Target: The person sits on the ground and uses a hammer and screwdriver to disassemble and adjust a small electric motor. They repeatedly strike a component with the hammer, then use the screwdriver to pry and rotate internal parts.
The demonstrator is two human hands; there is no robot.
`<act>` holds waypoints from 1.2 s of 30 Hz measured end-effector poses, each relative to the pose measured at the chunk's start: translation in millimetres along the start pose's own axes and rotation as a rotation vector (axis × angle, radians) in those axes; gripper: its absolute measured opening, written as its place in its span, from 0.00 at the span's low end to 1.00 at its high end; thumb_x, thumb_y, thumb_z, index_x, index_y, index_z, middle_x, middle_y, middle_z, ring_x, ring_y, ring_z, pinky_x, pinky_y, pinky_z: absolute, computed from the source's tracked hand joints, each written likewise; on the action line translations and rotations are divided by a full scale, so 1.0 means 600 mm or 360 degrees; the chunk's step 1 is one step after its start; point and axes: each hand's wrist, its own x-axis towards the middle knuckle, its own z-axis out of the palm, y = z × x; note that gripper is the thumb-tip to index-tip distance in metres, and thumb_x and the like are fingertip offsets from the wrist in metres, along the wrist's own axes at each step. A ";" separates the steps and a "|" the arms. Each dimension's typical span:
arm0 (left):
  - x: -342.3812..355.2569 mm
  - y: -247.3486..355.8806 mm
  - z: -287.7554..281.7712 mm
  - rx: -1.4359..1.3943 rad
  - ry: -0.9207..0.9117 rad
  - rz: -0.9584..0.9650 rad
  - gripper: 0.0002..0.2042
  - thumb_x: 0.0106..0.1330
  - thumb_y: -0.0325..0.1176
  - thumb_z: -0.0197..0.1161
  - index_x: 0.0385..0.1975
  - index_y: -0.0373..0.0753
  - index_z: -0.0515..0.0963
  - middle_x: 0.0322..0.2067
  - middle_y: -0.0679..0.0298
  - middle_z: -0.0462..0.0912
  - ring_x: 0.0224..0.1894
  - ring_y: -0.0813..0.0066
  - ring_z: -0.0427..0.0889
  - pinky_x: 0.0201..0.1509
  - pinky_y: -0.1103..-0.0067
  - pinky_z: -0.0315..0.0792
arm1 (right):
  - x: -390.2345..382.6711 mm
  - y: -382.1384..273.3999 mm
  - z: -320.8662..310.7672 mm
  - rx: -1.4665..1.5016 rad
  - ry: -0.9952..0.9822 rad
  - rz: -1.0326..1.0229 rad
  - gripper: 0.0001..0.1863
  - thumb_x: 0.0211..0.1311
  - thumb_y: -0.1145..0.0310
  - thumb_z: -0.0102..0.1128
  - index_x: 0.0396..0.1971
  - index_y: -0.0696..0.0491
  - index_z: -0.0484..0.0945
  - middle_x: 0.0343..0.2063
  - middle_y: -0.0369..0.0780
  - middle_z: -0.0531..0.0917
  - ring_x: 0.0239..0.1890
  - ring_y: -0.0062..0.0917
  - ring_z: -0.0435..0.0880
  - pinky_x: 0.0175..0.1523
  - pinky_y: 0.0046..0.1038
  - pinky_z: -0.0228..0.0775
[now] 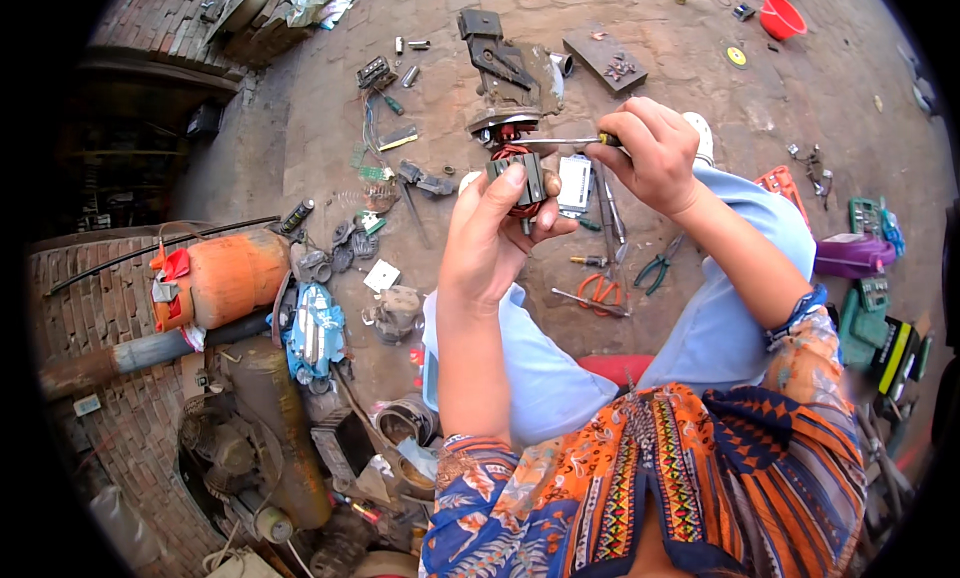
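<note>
In front of me, my left hand (480, 228) is closed round a dark laminated-core coil (528, 181) with reddish copper windings, the thumb across its face. My right hand (655, 150) grips the handle of a screwdriver (560, 141). Its thin shaft runs leftward, with the tip at the top of the windings; whether it touches them I cannot tell. Just beyond the coil stands a dark metal vise-like block (495, 63), close to a round plate (503, 120). A white rectangular box (574, 186) lies on the ground behind my hands.
Orange-handled scissors (600, 290), pliers (655, 268) and several tools lie between my legs. A flat metal slab (605, 63) holds small parts. Circuit boards and motor pieces spread leftward; an orange gas cylinder (235, 280) lies far left. A red bowl (782, 16) stands at the back right, a purple case (853, 256) at right.
</note>
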 end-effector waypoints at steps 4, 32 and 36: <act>0.000 -0.013 -0.001 -0.0288 0.0001 -0.0091 0.18 0.70 0.39 0.52 0.48 0.28 0.68 0.31 0.62 0.71 0.22 0.83 0.66 0.20 0.86 0.72 | -0.005 -0.003 -0.002 -0.0055 -0.0067 -0.0076 0.15 0.45 0.58 0.70 0.27 0.49 0.76 0.23 0.34 0.74 0.23 0.27 0.75 0.26 0.27 0.66; -0.003 -0.043 0.055 -0.1015 -0.0484 0.0026 0.19 0.71 0.47 0.45 0.45 0.34 0.69 0.22 0.62 0.72 0.15 0.76 0.72 0.19 0.79 0.77 | -0.021 -0.035 0.025 0.0540 -0.0196 0.0467 0.08 0.55 0.68 0.60 0.24 0.56 0.72 0.17 0.44 0.73 0.19 0.40 0.75 0.25 0.34 0.66; 0.006 -0.018 0.060 -0.0232 -0.0108 0.0068 0.21 0.69 0.50 0.53 0.41 0.34 0.70 0.28 0.64 0.74 0.24 0.77 0.76 0.33 0.73 0.81 | 0.017 -0.006 -0.009 0.0320 -0.0111 0.0161 0.13 0.54 0.61 0.65 0.22 0.54 0.73 0.16 0.40 0.71 0.17 0.34 0.72 0.22 0.30 0.62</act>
